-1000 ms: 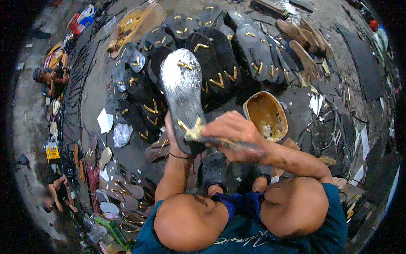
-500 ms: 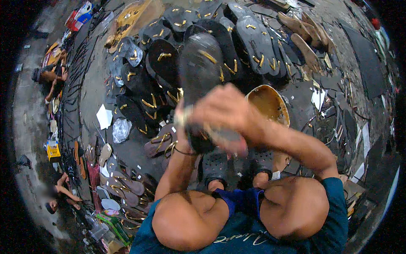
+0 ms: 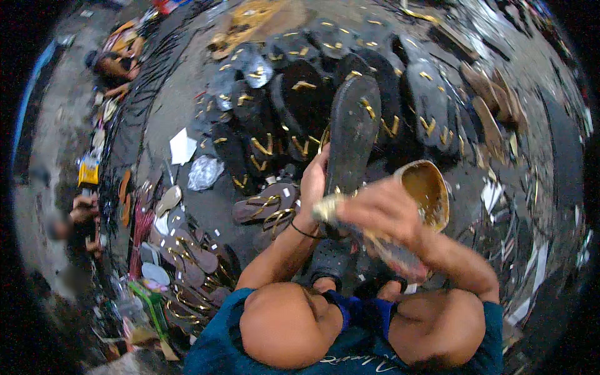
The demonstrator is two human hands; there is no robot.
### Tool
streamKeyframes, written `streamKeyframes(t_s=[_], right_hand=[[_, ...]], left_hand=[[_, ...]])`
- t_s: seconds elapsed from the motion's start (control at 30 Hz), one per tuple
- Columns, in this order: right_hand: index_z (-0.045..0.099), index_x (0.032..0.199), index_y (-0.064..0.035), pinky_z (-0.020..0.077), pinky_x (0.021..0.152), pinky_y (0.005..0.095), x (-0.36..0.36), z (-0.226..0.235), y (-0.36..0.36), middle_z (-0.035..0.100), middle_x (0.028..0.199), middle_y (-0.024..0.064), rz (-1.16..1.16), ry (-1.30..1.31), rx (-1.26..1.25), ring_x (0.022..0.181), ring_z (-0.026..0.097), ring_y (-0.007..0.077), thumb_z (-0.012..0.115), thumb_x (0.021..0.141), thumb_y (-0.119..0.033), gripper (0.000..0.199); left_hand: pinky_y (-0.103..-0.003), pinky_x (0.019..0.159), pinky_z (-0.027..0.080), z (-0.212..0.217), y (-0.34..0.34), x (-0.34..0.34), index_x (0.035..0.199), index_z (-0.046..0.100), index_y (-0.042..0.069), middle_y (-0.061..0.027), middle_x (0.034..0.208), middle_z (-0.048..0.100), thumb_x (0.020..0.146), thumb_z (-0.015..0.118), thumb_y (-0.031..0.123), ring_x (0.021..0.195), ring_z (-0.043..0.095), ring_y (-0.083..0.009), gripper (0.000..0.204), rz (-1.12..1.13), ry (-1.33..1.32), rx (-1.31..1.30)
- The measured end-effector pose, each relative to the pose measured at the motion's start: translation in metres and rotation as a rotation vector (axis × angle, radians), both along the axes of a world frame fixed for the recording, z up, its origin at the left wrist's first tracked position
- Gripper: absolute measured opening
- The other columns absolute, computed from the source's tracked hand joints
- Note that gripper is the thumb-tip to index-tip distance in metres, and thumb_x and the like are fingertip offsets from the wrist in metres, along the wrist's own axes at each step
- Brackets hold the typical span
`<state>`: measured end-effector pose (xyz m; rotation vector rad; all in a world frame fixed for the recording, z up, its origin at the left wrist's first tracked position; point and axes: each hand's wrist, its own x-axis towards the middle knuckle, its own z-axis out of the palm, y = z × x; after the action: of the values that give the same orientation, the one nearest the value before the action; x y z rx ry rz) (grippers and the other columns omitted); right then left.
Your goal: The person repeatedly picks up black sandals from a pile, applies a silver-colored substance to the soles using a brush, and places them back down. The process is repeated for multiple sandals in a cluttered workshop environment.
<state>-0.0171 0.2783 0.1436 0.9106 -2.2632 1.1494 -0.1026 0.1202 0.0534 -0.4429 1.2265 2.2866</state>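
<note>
My left hand (image 3: 314,186) is closed round the left edge of a long dark sandal sole (image 3: 353,128), held up in front of my knees. Short gold strap ends show on the sole's face. My right hand (image 3: 386,212) grips a brush (image 3: 329,208), its pale, clumped bristles against the lower end of the sole. The brush handle slants down behind the hand toward my right knee, blurred by motion. Just beyond my right hand a rounded tub (image 3: 440,209) holds a brown, wet-looking substance.
Rows of dark soles with gold tabs (image 3: 300,103) lie ahead. Finished-looking brown sandals (image 3: 269,203) sit to the left, near a clear plastic bag (image 3: 205,172). Wooden shoe lasts (image 3: 490,119) and scraps lie to the right. Two people sit at the far left.
The view has shifted left, so things appear further right. My right hand has brought the brush lower along the sole, and the sole stands more steadily in my left hand.
</note>
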Motion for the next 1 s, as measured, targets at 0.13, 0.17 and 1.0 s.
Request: streamKeyframes(t_s=[0.13, 0.17, 1.0], right_hand=[[0.069, 0.105, -0.0115, 0.0479, 0.076, 0.0368, 0.021, -0.015, -0.019, 0.067, 0.1, 0.0039, 0.143, -0.186, 0.079, 0.091, 0.064, 0.0229, 0.063, 0.079, -0.015, 0.027], [0.069, 0.104, -0.0108, 0.0479, 0.076, 0.0372, 0.023, -0.017, -0.016, 0.067, 0.098, 0.0044, 0.078, -0.269, 0.109, 0.09, 0.064, 0.0237, 0.065, 0.079, -0.015, 0.025], [0.065, 0.099, 0.0003, 0.052, 0.075, 0.0384, 0.064, -0.116, 0.107, 0.069, 0.091, 0.0147, -0.881, -0.527, 0.244, 0.081, 0.067, 0.0282, 0.068, 0.086, -0.013, 0.019]], left_hand=[[-0.036, 0.068, 0.058, 0.084, -0.041, -0.025, 0.109, 0.062, -0.001, -0.0159, 0.094, 0.07, 0.098, 0.037, 0.03, 0.074, 0.07, -0.0252, 0.042, 0.127, 0.091, 0.516], [-0.036, 0.076, 0.057, 0.073, -0.064, -0.028, 0.114, 0.06, -0.001, -0.0147, 0.098, 0.07, 0.098, 0.037, 0.028, 0.084, 0.07, -0.0246, 0.04, 0.1, 0.195, 0.433], [-0.037, 0.081, 0.042, -0.076, -0.225, 0.07, 0.094, 0.067, 0.003, -0.0088, 0.091, 0.068, 0.09, 0.064, 0.018, 0.088, 0.063, -0.0264, 0.015, -0.193, 0.913, -1.615]])
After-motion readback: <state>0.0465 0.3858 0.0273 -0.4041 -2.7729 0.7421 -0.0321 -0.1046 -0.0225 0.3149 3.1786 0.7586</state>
